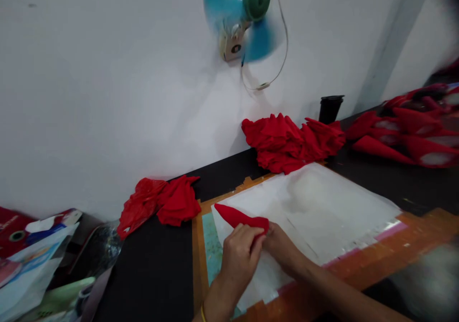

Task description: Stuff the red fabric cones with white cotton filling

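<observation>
A red cloth cone (238, 216) lies slantwise above the white sheet, its pointed tip toward the upper left. My left hand (241, 248) is closed around the cone's wide end from the near side, with fingers and thumb pressed on the cloth. At that same end is my right hand (275, 239); its fingers are hidden in or behind the red cloth, so their pose does not show. A loose clump of white fluffy stuffing (306, 190) sits on the white sheet (344, 216) beyond my hands.
Limp red cloth pieces form a pile (287, 142) at the back and a smaller heap (175, 202) at the left. Red cones with white ends (405, 135) lie to the right, near a black cup (330, 109). A blue fan (251, 16) hangs on the wall.
</observation>
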Action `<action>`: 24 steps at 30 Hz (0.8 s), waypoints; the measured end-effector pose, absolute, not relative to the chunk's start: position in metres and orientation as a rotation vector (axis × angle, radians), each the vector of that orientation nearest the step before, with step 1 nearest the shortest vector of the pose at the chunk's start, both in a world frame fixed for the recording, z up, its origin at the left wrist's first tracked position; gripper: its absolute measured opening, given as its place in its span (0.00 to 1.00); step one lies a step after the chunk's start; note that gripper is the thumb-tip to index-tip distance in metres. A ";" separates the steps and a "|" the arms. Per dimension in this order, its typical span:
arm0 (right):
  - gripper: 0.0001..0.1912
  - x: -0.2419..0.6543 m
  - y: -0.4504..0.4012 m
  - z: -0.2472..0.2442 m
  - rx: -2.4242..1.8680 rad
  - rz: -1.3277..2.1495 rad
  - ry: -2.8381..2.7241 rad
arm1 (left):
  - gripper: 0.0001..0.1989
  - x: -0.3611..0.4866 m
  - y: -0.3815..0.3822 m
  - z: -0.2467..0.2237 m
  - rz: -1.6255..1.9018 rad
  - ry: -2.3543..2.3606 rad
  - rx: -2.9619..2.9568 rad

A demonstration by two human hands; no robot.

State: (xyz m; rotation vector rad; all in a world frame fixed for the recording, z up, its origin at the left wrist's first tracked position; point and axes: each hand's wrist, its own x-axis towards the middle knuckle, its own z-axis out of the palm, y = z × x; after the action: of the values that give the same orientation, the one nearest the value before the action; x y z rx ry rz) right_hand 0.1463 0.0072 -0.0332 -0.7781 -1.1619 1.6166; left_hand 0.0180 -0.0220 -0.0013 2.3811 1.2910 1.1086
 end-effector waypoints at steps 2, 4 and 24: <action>0.04 0.147 0.005 -0.024 -0.773 1.630 -0.977 | 0.08 0.019 -0.027 -0.008 1.074 1.225 2.502; 0.06 0.147 0.001 -0.015 -0.744 1.670 -0.894 | 0.11 0.019 -0.030 -0.013 1.165 1.228 2.424; 0.21 0.093 -0.026 -0.011 -0.793 1.612 -0.799 | 0.31 0.038 -0.024 -0.003 1.647 1.201 0.495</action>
State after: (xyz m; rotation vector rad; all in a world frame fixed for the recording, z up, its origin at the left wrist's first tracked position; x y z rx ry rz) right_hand 0.0932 -0.0262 -0.0109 -0.7931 -0.7991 1.6115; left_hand 0.0378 -0.0242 -0.0025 0.4947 1.2006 1.6472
